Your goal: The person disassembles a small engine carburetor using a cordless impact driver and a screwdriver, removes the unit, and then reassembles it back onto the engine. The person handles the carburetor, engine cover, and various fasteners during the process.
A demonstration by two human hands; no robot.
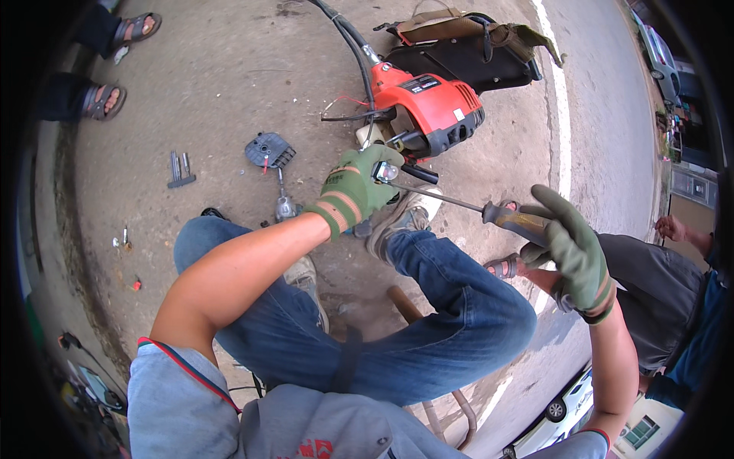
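Observation:
My left hand (359,183), in a green work glove, is closed around a small carburetor (387,173) with a clear bulb, at the open side of a red engine (428,107). My right hand (569,249), gloved the same way, has the handle of a long screwdriver (514,222) between thumb and fingers, with some fingers stretched loosely. The shaft runs left to the carburetor; its tip is at or very near the part, and exact contact cannot be made out. A black cable and thin wires (348,107) hang by the engine's left side.
A black backpack frame (474,53) lies behind the engine. On the ground to the left are a grey plastic cover (269,150), a metal part (284,208), and small tools (180,170). People in sandals stand at far left and right. A road with parked cars (661,61) runs along the right.

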